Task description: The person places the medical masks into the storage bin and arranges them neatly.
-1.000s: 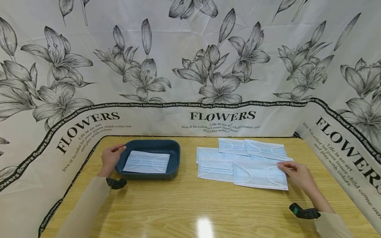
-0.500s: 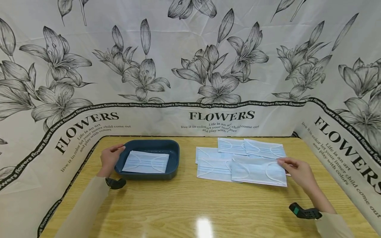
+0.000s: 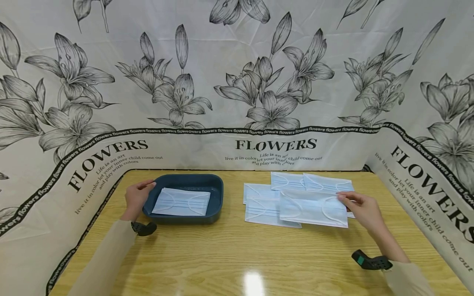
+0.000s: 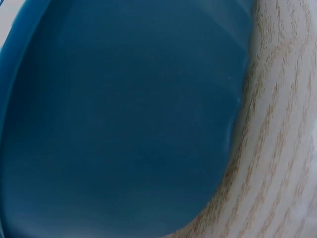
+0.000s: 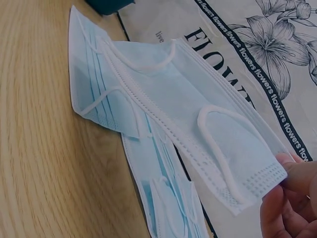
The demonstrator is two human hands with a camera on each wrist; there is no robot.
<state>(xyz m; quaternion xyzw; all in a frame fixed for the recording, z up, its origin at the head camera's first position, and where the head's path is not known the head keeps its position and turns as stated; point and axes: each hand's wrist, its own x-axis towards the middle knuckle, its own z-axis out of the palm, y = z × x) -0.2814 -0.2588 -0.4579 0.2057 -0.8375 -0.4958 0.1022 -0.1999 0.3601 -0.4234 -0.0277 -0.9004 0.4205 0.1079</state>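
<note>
My right hand (image 3: 361, 207) pinches a light blue face mask (image 3: 309, 207) by its right end. In the right wrist view the held face mask (image 5: 193, 114) slants above the others, its white ear loops showing. Several more face masks (image 3: 259, 211) lie overlapping on the table under and behind it. On the left, my left hand (image 3: 137, 197) grips the left rim of a dark blue rectangular bin (image 3: 218, 209) between thumb and fingers. Face masks (image 3: 181, 201) lie flat inside the bin. The left wrist view is filled by the bin's outer wall (image 4: 124, 119); the hand is out of that picture.
The wood-grain table (image 3: 222, 255) holds the bin at left and the masks at right. A white flower-printed cloth (image 3: 207, 152) hangs behind and along both sides of the table.
My right hand has lifted the face mask off the pile and shifted it slightly left and up. My left hand and the bin have stayed in place.
</note>
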